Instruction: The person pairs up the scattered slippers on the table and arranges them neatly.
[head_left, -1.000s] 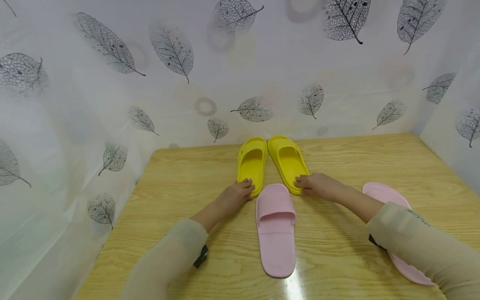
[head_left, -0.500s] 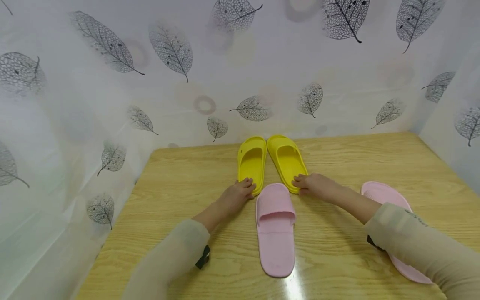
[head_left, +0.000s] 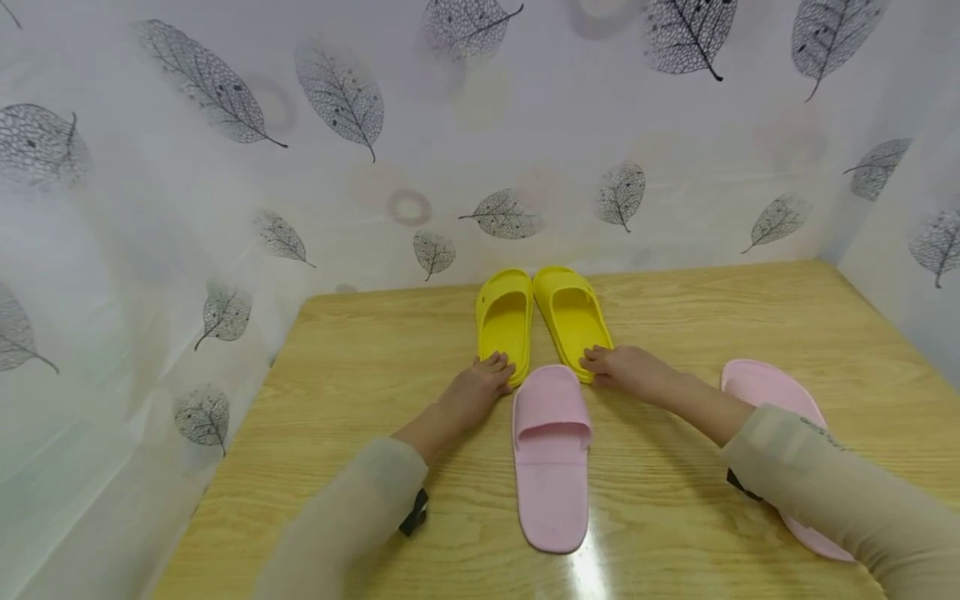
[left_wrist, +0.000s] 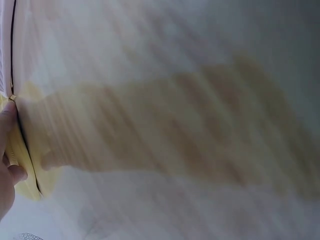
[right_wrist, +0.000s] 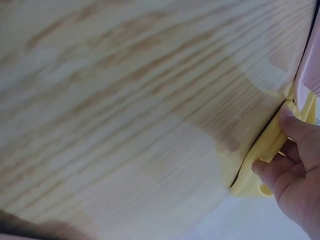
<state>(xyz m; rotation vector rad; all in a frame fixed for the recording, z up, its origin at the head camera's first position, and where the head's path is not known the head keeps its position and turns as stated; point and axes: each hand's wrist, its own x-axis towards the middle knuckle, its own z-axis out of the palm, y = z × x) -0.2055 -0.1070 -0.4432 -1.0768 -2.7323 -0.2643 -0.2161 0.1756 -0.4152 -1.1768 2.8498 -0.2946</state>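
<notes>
Two yellow slippers lie side by side at the back of the table, toes toward the patterned sheet. My left hand grips the heel end of the left yellow slipper at its outer side. On the other side, my right hand holds the heel of the right yellow slipper, its fingertips over the sole. In the right wrist view, the thumb and fingers lie along the slipper's edge. The toes nearly meet, while the heels spread apart. Between the heels pokes the toe of a pink slipper.
A second pink slipper lies to the right, partly covered by my right sleeve. The wooden table ends at a white sheet with a leaf print, which rises behind it and along both sides.
Both heel ends have shifted slightly inward with my hands, the right one more clearly. The yellow slippers have also slid a little away from the pink one, which stays put.
</notes>
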